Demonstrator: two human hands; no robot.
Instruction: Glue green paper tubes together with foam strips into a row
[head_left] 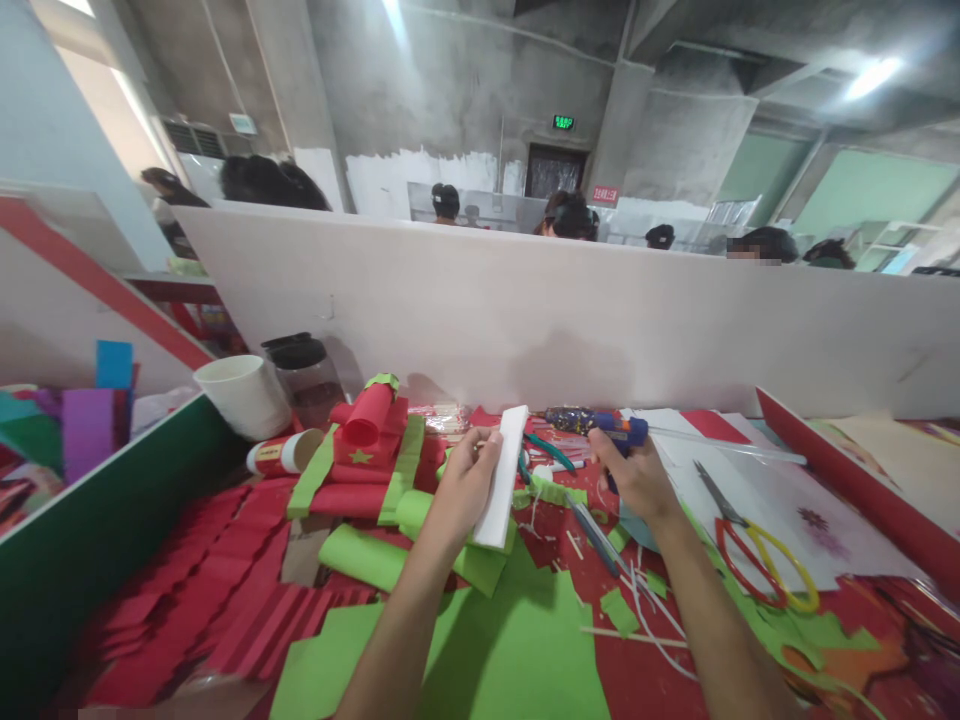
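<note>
My left hand (469,480) is closed around a long white strip, folded paper or foam board (501,490), held upright and tilted over the table. My right hand (634,480) grips a blue hot glue gun (600,424), its nozzle pointing left toward the strip's upper end. Nozzle and strip look close, but I cannot tell whether they touch. Left of my left hand stands a red paper model (367,450) with green strips and a gold star. Green paper rolls (367,560) lie below it, and a large green sheet (465,660) spreads under my forearms.
Red-and-yellow scissors (750,545) lie on white sheets at the right. Teal-handled pliers (551,450) and a utility knife (596,535) rest between my hands. Folded red paper (195,570), a white cup (244,393) and a green divider (112,490) are at the left. A white partition (487,310) closes the back.
</note>
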